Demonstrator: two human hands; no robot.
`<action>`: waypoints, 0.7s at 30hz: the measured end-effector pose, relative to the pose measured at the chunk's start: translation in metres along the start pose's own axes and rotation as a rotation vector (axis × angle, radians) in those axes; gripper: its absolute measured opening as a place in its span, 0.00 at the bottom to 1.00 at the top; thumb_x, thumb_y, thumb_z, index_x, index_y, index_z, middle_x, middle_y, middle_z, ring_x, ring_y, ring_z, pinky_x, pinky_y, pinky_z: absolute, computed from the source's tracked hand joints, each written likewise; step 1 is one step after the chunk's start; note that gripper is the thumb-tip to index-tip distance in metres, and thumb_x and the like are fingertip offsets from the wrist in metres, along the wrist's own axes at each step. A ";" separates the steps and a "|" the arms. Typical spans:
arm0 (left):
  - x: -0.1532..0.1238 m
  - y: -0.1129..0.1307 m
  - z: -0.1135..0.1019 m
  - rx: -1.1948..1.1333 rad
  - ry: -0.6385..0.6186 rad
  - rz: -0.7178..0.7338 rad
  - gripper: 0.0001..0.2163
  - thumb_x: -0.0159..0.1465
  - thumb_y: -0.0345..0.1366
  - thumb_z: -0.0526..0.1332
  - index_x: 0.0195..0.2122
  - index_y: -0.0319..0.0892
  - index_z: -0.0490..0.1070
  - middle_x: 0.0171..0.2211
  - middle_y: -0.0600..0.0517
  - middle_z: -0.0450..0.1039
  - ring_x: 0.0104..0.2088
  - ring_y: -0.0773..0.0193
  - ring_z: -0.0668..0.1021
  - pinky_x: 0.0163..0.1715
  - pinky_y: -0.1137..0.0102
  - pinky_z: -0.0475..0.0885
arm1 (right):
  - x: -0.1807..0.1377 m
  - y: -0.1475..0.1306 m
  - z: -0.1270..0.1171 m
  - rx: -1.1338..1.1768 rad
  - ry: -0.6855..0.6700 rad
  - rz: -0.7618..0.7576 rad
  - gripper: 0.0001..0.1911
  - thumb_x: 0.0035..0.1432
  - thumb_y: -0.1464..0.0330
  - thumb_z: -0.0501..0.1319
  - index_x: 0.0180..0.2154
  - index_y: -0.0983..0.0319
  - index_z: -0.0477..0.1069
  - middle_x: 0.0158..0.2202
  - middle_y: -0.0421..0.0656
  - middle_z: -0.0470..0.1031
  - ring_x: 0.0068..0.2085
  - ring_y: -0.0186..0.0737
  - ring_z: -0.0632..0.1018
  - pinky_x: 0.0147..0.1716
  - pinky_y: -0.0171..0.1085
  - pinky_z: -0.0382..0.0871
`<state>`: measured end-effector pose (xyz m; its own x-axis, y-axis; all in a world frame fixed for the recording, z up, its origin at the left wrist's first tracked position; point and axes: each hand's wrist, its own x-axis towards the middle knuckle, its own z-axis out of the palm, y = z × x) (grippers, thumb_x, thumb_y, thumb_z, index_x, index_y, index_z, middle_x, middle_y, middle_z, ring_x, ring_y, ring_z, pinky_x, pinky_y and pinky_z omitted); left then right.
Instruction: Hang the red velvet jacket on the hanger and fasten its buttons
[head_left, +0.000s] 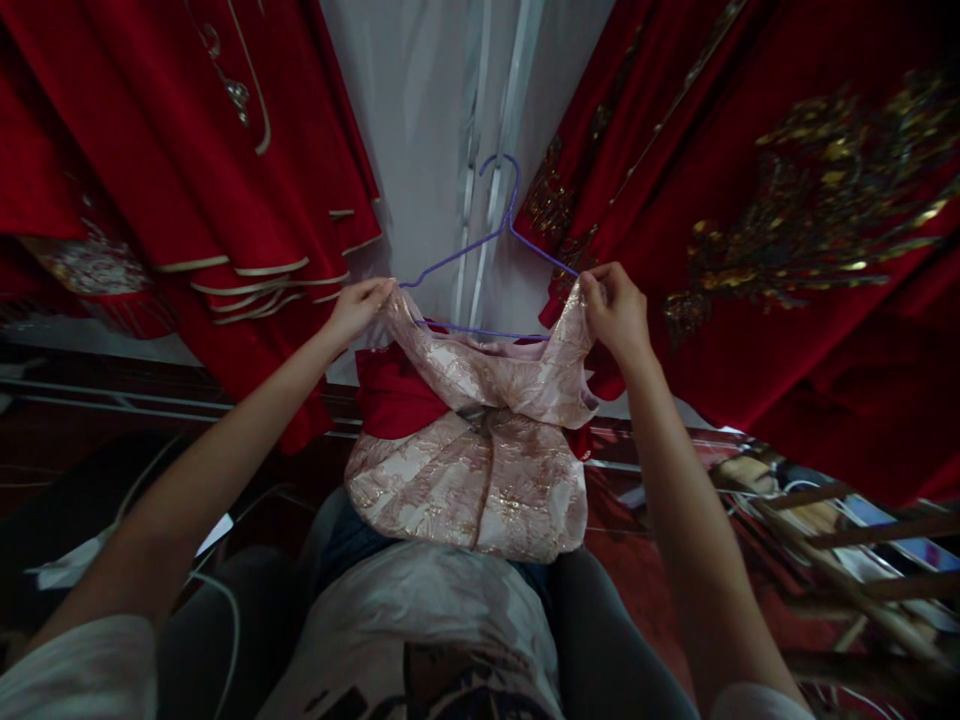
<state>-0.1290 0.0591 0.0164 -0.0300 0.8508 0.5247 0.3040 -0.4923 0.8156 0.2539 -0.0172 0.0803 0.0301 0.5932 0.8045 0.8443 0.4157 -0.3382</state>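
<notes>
A pale pink brocade garment point(480, 460) with gold pattern and a red lining hangs between my two hands, its lower part resting on my lap. My left hand point(358, 308) is closed on the garment's left shoulder, at the left end of a purple wire hanger point(491, 235). My right hand point(615, 312) pinches the right shoulder at the hanger's right arm. The hanger's bottom bar sits just above the neckline and its hook points up toward a white wall.
Red embroidered garments point(225, 180) hang at the left, and more of them point(787, 230) with gold embroidery hang at the right. A wooden rack point(840, 560) stands low at the right. White cables point(217, 590) lie on the dark floor at the left.
</notes>
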 end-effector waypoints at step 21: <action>-0.050 -0.098 -0.006 0.333 -0.057 -0.273 0.14 0.49 0.43 0.62 0.34 0.42 0.76 0.38 0.48 0.77 0.42 0.55 0.76 0.46 0.65 0.70 | 0.000 0.011 0.010 0.157 -0.058 0.056 0.17 0.62 0.53 0.52 0.35 0.59 0.67 0.32 0.42 0.74 0.32 0.38 0.73 0.34 0.37 0.65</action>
<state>-0.1628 0.0639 -0.0886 -0.1018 0.9550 0.2787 0.5833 -0.1697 0.7944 0.2580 -0.0058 0.0717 0.0399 0.6556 0.7541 0.7479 0.4809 -0.4576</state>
